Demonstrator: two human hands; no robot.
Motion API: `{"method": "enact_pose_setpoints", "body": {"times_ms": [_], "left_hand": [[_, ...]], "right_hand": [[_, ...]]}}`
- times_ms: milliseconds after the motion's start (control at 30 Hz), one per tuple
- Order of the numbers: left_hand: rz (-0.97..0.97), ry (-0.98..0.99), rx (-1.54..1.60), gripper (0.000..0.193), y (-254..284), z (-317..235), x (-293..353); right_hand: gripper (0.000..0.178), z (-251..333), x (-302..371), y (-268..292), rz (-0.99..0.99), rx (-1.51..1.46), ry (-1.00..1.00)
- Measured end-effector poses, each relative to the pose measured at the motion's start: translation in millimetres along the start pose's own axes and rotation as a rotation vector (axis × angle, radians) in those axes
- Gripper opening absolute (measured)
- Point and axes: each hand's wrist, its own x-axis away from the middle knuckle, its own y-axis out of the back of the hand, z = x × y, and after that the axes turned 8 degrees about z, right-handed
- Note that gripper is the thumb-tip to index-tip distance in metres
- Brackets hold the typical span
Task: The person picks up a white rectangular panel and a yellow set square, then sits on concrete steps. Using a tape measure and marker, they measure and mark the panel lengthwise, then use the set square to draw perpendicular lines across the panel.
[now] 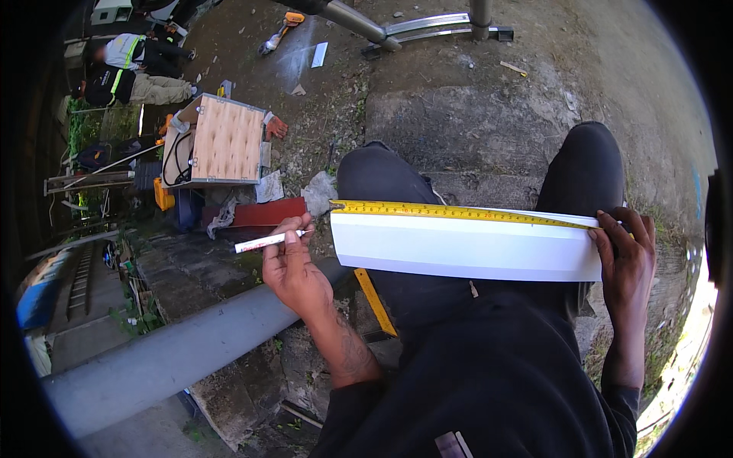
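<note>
Because the view looks down past the person's chest, both legs in dark trousers [592, 164] stretch toward the top, and a long white panel [466, 252] lies across them. Its long axis runs left to right, the right end slightly lower; one narrow end faces the left hand [294, 271], the other the right hand [628, 244]. A yellow tape measure [450, 214] lies along the panel's far edge, its hooked end at the left. The right hand is closed on the right end of panel and tape, thumb nearest the viewer's left. The left hand, apart from the panel, pinches a white marker [261, 243] between thumb and fingers, its narrow tip pointing right, toward the panel. Black graduations and numerals line the tape; the marker's barrel carries small reddish print. Below the panel's left end, a yellow bar [376, 303] slants down to the right. Beyond, at upper left, stands a wooden box [227, 141].
</note>
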Motion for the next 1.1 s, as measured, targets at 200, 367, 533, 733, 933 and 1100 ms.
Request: {"method": "enact_pose_setpoints", "body": {"times_ms": [200,367,533,733,933,1100], "left_hand": [[0.227,0.188,0.036,0.019,31,13,-18],[0.373,0.351,0.065,0.027,22,10,-38],[0.613,0.24,-0.113,0.025,11,3,-43],[0.463,0.144,-0.009,0.015,-5,11,-39],[0.471,0.066,-0.254,0.009,17,-4,-15],[0.449,0.101,-0.315,0.009,43,-10,16]], "right_hand": [[0.029,1,-3,5,0.076,-0.061,-0.036],[0.03,5,-7,9,0.122,-0.092,-0.043],[0.029,8,-10,9,0.139,-0.076,-0.038],[0.024,11,-2,-3,0.041,-0.132,0.031],[0.022,16,14,-7,-0.005,-0.105,0.059],[0.025,21,36,-10,-0.012,-0.152,0.102]]}}
